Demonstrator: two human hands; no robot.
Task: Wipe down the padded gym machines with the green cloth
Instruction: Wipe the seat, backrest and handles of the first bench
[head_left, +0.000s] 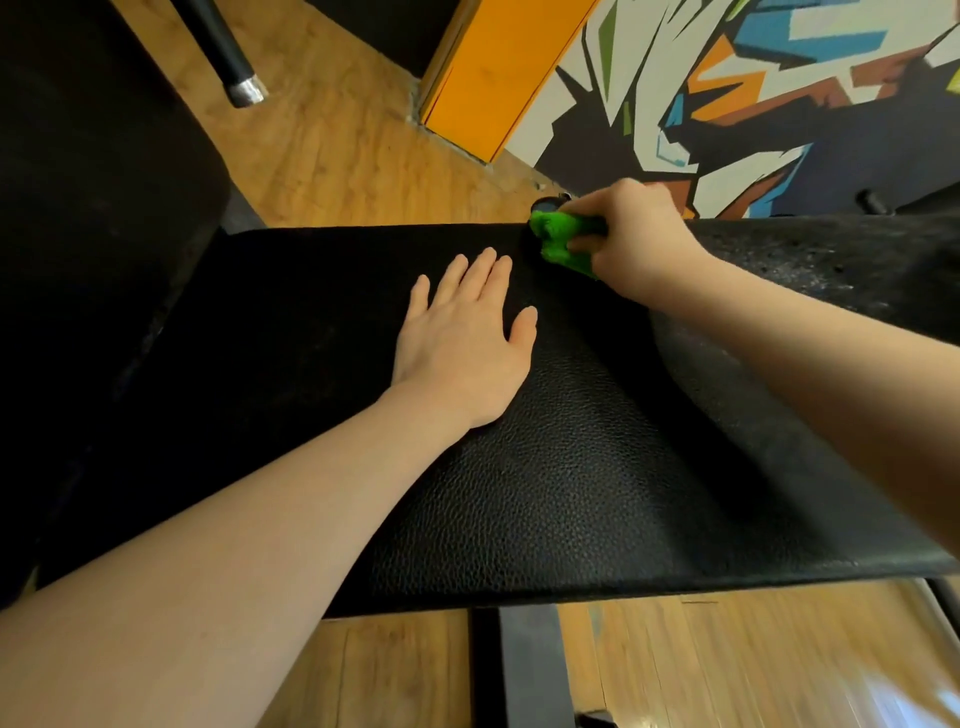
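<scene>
Black bench (571, 467) — my left hand (462, 343) flat, right hand (631, 234) gripping cloth (561, 234) at far edge — it may slip off.

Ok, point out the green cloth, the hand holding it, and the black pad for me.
green cloth (563, 240): head view, on the bunched fabric showing left of the fingers.
right hand (631, 234): head view, on the back of the hand that grips the cloth.
black pad (571, 457): head view, on bare textured upholstery.

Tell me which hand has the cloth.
The right hand, gripping the green cloth at the far edge of the black pad. The left hand lies flat and empty on it.
</scene>
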